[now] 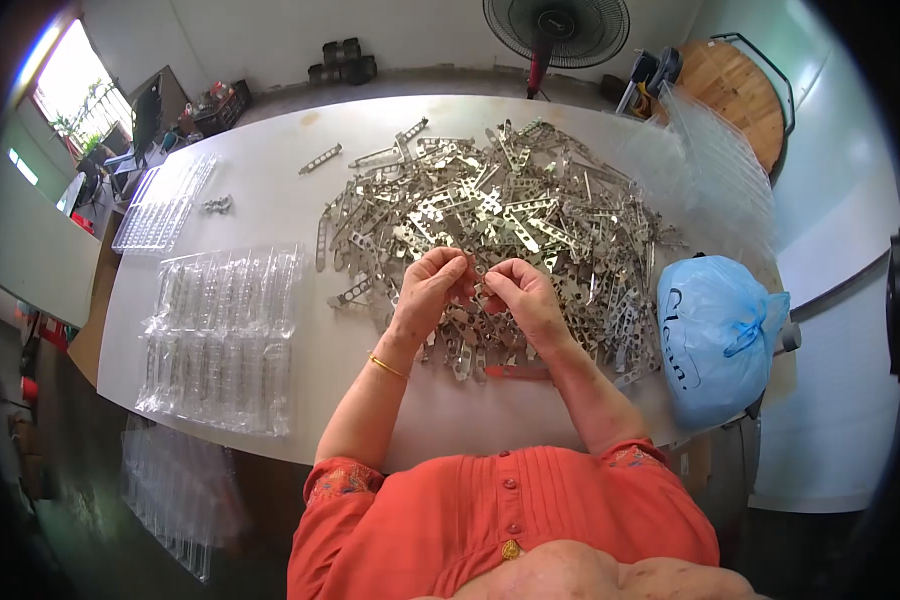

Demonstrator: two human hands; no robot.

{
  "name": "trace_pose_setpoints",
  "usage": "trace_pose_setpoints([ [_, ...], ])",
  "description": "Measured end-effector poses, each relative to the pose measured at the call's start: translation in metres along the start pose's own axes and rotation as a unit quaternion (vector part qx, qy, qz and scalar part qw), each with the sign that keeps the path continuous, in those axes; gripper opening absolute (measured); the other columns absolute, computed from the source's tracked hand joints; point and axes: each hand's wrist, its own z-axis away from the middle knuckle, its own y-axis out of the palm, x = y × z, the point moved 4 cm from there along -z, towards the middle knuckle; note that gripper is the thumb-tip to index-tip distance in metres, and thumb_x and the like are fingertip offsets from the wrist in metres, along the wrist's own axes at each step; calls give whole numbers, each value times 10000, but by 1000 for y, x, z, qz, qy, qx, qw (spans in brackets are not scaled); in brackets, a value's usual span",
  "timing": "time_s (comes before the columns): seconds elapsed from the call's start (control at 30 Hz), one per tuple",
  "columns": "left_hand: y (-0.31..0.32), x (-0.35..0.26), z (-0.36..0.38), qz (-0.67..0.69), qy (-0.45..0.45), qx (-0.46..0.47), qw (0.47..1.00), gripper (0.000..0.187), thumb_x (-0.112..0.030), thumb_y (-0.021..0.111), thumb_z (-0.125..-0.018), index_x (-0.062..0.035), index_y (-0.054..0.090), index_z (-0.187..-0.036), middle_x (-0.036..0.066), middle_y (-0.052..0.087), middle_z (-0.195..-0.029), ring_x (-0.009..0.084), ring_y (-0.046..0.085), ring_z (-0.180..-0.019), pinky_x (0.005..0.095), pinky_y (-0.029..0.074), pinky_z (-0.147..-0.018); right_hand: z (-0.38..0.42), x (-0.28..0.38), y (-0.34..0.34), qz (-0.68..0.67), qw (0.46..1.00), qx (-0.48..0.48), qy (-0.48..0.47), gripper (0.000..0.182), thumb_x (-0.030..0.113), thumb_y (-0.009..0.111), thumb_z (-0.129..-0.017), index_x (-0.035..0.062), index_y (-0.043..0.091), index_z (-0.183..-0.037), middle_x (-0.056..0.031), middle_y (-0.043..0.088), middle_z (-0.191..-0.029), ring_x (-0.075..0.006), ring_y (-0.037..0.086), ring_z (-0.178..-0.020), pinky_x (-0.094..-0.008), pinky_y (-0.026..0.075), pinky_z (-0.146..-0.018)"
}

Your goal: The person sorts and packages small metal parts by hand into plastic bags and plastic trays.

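Note:
My left hand (436,284) and my right hand (526,300) are close together over the near middle of a large heap of flat, perforated metal strips (530,220). Between my fingertips is a small metal piece (480,270), pinched from both sides. Its exact shape is mostly hidden by my fingers. Loose metal parts lie under and around both hands. A red, flat object (516,373) shows at the heap's near edge, below my right wrist, partly covered.
Clear plastic trays (220,340) lie on the table's left, with another tray (165,205) behind. At right sit a tied blue plastic bag (715,340) and clear plastic sheets (720,170). A fan (555,25) stands beyond the far edge.

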Motion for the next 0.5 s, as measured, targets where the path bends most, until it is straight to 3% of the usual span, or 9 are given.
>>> trace_pose_setpoints([
  [0.13, -5, 3, 5, 60, -37, 52, 996, 167, -162, 596, -1018, -10, 647, -1066, 42, 677, -846, 124, 662, -725, 262, 550, -625, 9, 1, 7, 8, 1000, 8, 12, 142, 167, 628, -979, 27, 635, -956, -14, 652, -825, -76, 624, -664, -236, 542, -618],
  [0.33, -10, 13, 9, 120, -75, 39, 989, 119, -123, 606, -1000, -14, 648, -1021, 54, 686, -824, 141, 666, -646, 279, 570, -560, 14, -10, 15, 34, 999, 31, 15, 140, 163, 620, -988, 34, 619, -932, -20, 662, -830, -67, 636, -679, -228, 545, -594],
  [0.5, -11, 17, 12, 169, -109, 44, 979, 107, -122, 617, -990, -22, 649, -1016, 47, 686, -787, 124, 662, -610, 269, 570, -537, 22, -7, 23, -34, 998, 56, 2, 159, 169, 603, -1010, 28, 603, -937, -46, 702, -869, -57, 635, -685, -212, 537, -583],
])
